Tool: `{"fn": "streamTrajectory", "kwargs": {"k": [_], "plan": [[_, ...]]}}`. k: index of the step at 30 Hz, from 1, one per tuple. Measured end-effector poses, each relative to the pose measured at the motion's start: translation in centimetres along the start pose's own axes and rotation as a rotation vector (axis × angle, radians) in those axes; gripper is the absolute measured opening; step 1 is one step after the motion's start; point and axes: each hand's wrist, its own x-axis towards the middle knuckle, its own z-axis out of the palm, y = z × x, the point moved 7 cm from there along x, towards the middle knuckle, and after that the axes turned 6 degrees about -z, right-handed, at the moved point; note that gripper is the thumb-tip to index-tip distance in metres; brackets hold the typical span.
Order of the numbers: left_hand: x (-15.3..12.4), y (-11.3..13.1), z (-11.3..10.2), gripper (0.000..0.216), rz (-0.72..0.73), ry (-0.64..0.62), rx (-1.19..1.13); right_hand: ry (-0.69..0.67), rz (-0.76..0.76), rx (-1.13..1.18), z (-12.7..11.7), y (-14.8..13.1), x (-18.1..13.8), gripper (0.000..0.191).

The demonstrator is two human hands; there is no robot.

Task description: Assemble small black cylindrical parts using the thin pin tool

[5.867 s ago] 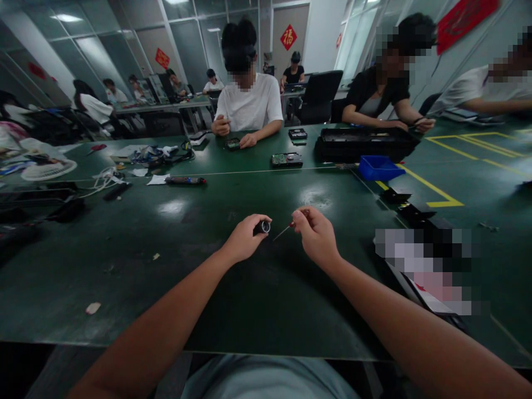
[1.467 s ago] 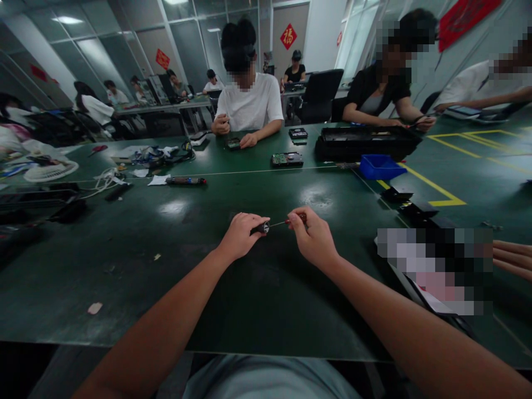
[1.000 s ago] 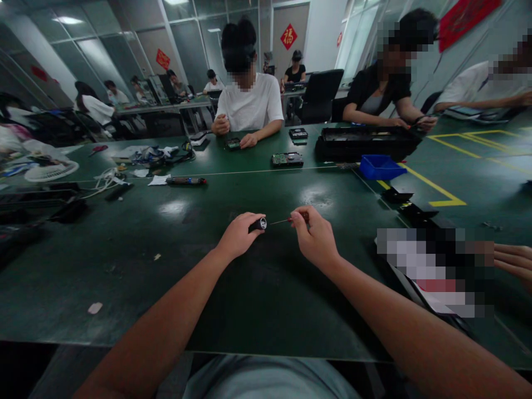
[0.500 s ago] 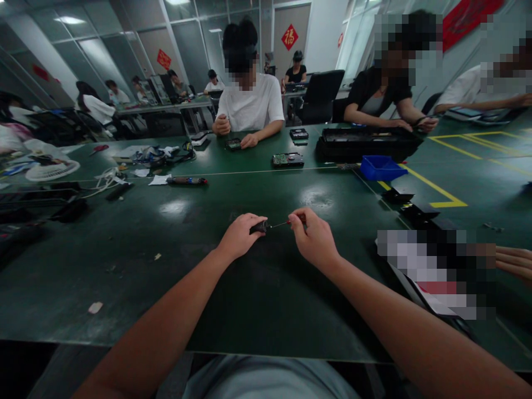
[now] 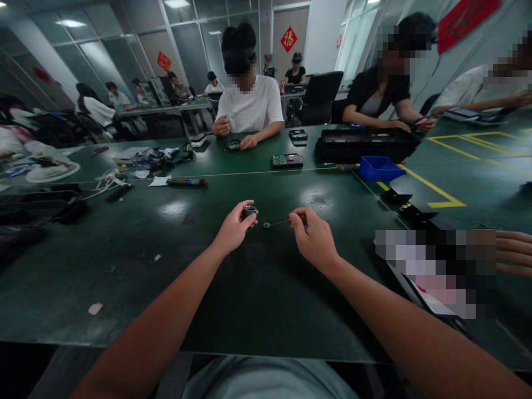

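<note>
My left hand (image 5: 233, 228) pinches a small black cylindrical part (image 5: 249, 210) with a shiny rim, held just above the green table (image 5: 174, 266). My right hand (image 5: 312, 239) grips a thin screwdriver (image 5: 286, 221) with a red handle, its shaft pointing left. On the screwdriver's tip sits a small round washer-like piece (image 5: 266, 225), a short way to the right of the black part and apart from it.
A blurred flat device (image 5: 424, 266) lies right of my hands, with another person's fingers (image 5: 513, 252) beside it. Farther off are a blue bin (image 5: 379, 167), a long black case (image 5: 366, 143), a hard drive (image 5: 286, 160), a pen-like tool (image 5: 186, 181), cables and seated people.
My left hand lifted the black part up and away from the screwdriver tip. A small round piece now sits on the tip, pulled out of the part. My right hand hardly moved.
</note>
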Motion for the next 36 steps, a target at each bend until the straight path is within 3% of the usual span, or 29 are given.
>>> {"fn": "streamTrajectory", "kwargs": {"k": [4,6,11,15,19,23,28,36], "plan": [[0.3,-0.1,0.4,0.028,-0.129,-0.085,-0.039,0.008,0.001,0.001,-0.1,0.0,0.0,0.021],[0.4,0.2,0.7,0.027,-0.132,-0.120,0.056,0.002,0.005,0.011,-0.1,0.0,0.0,0.021],[0.8,2.2,1.6,0.022,0.085,-0.116,0.590,-0.007,0.012,0.034,0.0,0.0,0.0,0.022],[1.1,1.9,3.3,0.027,0.175,-0.216,0.874,0.001,0.014,0.041,-0.1,-0.1,0.1,0.021],[1.3,1.0,4.3,0.028,0.178,-0.298,1.009,-0.023,0.017,0.034,-0.1,-0.2,0.0,0.020],[1.6,1.0,4.2,0.021,0.191,-0.302,1.005,-0.032,0.007,0.032,0.0,-0.3,0.0,0.021],[2.3,0.6,1.8,0.026,0.155,-0.234,0.828,-0.034,-0.005,0.047,0.0,-0.3,0.0,0.021],[2.6,0.0,-5.8,0.028,0.016,0.054,0.363,-0.060,-0.004,0.061,0.2,-0.3,-0.1,0.022]]}}
